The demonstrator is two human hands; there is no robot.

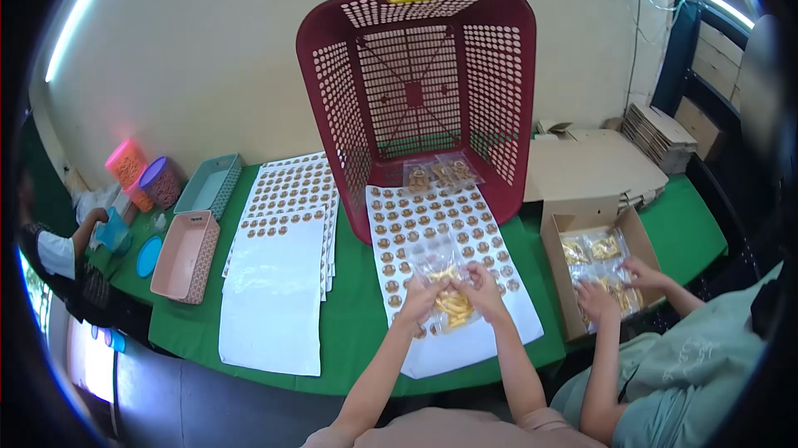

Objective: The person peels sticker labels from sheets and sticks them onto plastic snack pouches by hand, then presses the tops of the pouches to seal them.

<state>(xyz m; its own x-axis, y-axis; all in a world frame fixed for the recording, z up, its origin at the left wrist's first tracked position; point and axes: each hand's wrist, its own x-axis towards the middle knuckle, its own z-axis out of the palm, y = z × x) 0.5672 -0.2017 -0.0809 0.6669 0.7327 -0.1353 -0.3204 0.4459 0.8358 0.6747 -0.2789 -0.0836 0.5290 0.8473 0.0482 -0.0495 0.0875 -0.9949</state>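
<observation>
Between my two hands is a clear plastic bag (455,308) with yellow finger-shaped pieces in it. My left hand (420,298) grips the bag's left side, and my right hand (482,290) pinches its upper right side. Both are closed on the plastic. Underneath lies a white sheet of round brown stickers (405,219), partly covered by the bag and my hands. The sheet's far end reaches into a dark red plastic basket (525,115) tipped on its side. A few bags with brown labels (440,174) rest inside the basket.
On the right, a co-worker's hands (603,298) are at a cardboard box (568,302) of filled bags. Flattened cardboard (657,136) is stacked behind. More sticker sheets (274,298), a pink tray (184,261) and a teal tray (208,184) stand left. Another person (58,257) is far left.
</observation>
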